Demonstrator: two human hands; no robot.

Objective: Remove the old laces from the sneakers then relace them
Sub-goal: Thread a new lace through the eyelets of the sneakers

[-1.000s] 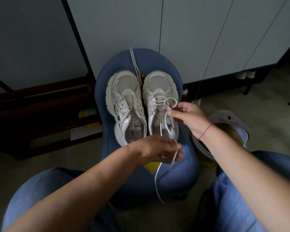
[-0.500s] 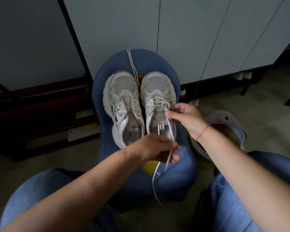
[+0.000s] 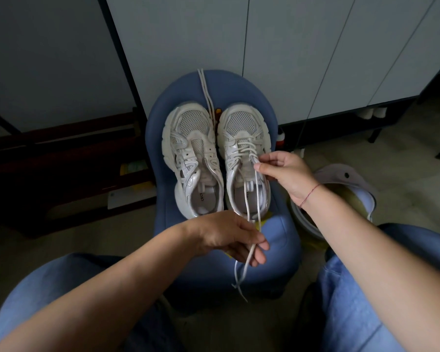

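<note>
Jeans (image 3: 48,288) up front, then left hand (image 3: 229,237) had its fingers curled round both tails of the lace (image 3: 257,199). Right hand (image 3: 287,171) pinched that lace at the half-laced sneaker (image 3: 241,128), which sat beside the unlaced sneaker (image 3: 188,138) on a blue stool (image 3: 277,240). Spare lace (image 3: 205,92) lay between their toes, running back.

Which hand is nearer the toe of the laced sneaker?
Right. The right hand pinches the lace at the eyelets of the laced sneaker; the left hand holds lace ends beyond its heel.
</note>
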